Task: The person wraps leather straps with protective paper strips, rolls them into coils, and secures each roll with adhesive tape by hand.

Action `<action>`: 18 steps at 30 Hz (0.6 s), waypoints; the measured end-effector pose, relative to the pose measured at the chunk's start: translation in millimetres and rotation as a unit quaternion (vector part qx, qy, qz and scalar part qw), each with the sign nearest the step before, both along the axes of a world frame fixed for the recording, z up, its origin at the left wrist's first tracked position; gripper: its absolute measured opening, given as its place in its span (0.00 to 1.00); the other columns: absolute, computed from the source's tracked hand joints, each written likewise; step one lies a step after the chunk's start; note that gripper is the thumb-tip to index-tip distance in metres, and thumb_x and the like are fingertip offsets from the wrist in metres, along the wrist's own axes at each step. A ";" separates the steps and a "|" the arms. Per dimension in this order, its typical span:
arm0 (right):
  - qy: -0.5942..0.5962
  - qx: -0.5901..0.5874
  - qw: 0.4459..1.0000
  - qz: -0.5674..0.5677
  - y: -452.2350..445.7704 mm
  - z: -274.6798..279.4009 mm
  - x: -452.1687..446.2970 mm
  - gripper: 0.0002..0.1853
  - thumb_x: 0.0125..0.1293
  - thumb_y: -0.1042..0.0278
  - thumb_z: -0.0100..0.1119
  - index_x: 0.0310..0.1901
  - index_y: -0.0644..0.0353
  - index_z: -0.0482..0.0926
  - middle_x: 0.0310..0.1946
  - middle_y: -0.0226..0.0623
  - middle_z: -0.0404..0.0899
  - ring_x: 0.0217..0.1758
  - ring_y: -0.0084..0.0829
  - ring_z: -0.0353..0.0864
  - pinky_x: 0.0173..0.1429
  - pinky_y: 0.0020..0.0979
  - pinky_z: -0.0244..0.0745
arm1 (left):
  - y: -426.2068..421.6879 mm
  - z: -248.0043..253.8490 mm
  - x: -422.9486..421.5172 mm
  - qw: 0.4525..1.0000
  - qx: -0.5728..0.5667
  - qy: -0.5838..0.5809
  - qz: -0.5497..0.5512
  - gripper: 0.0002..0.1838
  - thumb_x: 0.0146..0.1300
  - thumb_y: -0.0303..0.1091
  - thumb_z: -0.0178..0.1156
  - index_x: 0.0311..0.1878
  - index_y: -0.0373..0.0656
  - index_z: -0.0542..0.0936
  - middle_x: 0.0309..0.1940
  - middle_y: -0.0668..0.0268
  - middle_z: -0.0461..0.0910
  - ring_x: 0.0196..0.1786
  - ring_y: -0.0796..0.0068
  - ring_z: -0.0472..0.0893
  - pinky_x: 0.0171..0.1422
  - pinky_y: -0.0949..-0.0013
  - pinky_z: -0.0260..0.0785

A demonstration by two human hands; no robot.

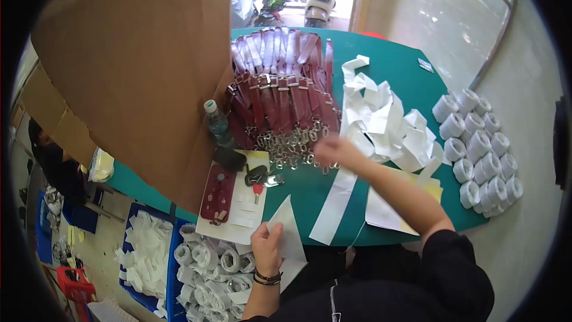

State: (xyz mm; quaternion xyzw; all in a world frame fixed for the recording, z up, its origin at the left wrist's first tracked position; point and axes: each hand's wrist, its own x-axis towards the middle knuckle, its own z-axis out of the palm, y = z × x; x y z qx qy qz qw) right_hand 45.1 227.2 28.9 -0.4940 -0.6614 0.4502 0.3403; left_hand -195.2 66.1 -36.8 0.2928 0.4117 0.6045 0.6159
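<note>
My left hand [266, 247], with dark bands at the wrist, is closed on a folded white sheet [288, 229] at the table's near edge. Stretched forward, my right hand [335, 151] is over the near right end of a pile of dark red straps [280, 101] with metal clasps [292, 144]. Motion blurs its fingers, so I cannot see whether they grip a strap. Below that hand a long white strip [335, 206] lies on the green table [310, 188]. A heap of crumpled white strips [381, 113] is just beyond my right forearm.
Stacked white rolls [479, 149] line the right edge. A water bottle [215, 120], red phone case [218, 194] and keys [257, 185] lie left, beside a tall cardboard sheet [137, 71]. Blue crates [173, 274] with white rolls stand lower left. Another person [56, 158] is far left.
</note>
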 end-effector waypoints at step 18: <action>0.047 -0.168 0.982 -0.076 37.3 0.0 36.1 0.08 0.59 0.64 0.64 0.33 0.54 0.74 0.17 0.24 0.66 0.17 0.18 0.65 0.21 0.22 0.58 | 31.7 11.9 22.1 0.996 0.031 0.080 0.024 0.08 0.62 0.28 0.59 0.40 0.32 0.79 0.32 0.73 0.79 0.34 0.88 0.73 0.41 0.83 0.64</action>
